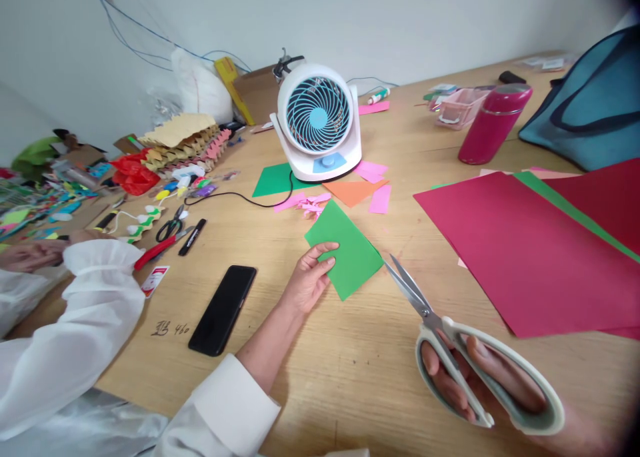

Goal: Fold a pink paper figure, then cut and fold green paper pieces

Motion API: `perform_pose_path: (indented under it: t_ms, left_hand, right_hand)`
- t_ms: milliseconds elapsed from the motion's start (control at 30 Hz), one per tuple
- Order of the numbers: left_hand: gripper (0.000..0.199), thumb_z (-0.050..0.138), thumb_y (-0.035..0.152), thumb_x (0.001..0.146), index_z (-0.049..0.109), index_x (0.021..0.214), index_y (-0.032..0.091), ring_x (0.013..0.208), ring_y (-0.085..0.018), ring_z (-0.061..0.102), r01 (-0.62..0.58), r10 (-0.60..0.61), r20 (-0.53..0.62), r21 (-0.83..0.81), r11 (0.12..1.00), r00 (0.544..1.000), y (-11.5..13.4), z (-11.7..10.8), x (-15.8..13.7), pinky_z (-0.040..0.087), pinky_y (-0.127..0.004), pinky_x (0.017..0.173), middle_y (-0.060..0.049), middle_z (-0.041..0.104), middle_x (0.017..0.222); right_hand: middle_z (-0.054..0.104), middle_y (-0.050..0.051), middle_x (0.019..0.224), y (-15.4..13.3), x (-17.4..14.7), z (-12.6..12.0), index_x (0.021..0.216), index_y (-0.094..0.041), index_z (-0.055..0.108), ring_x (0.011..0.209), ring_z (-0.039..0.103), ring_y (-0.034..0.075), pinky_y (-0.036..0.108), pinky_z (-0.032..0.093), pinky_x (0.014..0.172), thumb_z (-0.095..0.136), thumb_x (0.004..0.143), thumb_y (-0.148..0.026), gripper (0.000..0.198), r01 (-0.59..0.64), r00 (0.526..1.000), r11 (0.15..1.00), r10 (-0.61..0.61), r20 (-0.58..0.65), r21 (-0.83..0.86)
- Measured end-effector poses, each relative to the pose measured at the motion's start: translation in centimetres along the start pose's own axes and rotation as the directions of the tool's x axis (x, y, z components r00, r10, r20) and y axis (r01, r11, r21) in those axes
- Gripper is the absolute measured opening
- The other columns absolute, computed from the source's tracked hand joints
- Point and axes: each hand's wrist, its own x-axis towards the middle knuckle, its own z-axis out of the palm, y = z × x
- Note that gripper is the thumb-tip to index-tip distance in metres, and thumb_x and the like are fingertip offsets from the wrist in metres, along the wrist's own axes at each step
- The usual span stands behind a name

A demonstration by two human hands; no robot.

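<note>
My left hand pinches the left edge of a green sheet of paper, thumb and forefinger lying over it. In my right hand is a pair of scissors with pale grey handles, my fingers through the loops. Its blades are slightly apart, and their tips point at the right corner of the green paper; whether they touch it I cannot tell. Just beyond the paper lie crumpled pink paper strips, an orange paper piece and a pink paper piece.
A white fan stands at the back. Large red sheets, a magenta bottle and a blue bag are on the right. To the left lie a black phone and red-handled pliers, beside another person's white sleeve.
</note>
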Motion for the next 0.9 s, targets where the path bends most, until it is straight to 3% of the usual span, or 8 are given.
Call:
perform_pose_path:
  t_ms: [267, 533, 900]
  left_hand:
    - [0.034, 0.088, 0.019, 0.060, 0.073, 0.091, 0.019, 0.070, -0.010, 0.065, 0.010, -0.010, -0.006, -0.019, 1.000, 1.000, 0.2, 0.2, -0.1, 0.053, -0.022, 0.069, 0.001, 0.072, 0.079]
    - [0.033, 0.087, 0.019, 0.062, 0.072, 0.092, 0.018, 0.077, -0.013, 0.066, -0.006, 0.006, 0.000, -0.019, 1.000, 1.000, 0.1, 0.1, -0.1, 0.053, -0.026, 0.075, 0.000, 0.073, 0.084]
    - [0.029, 0.088, 0.027, 0.062, 0.074, 0.086, 0.018, 0.068, -0.010, 0.059, 0.046, -0.054, 0.073, 0.113, 0.993, 0.996, -0.5, 0.5, -0.7, 0.046, -0.024, 0.070, 0.001, 0.067, 0.074]
  right_hand:
    - [0.058, 0.004, 0.067, 0.3, 0.2, -0.4, 0.100, -0.019, 0.066, 0.051, 0.049, 0.011, 0.020, 0.037, 0.045, 0.040, 0.093, -0.067, 0.055, -0.032, 0.999, 0.999, 0.032, 0.027, -0.012]
    - [0.059, 0.003, 0.072, -0.9, 0.1, 0.9, 0.102, -0.020, 0.066, 0.056, 0.053, 0.010, 0.021, 0.042, 0.054, 0.043, 0.094, -0.064, 0.050, -0.083, 0.996, 0.994, 0.084, 0.013, -0.077]
    - [0.061, 0.006, 0.078, 0.8, 0.5, -0.6, 0.108, -0.022, 0.063, 0.063, 0.055, 0.015, 0.024, 0.041, 0.054, 0.036, 0.096, -0.066, 0.053, -0.017, 0.999, 0.997, 0.020, 0.040, -0.074]
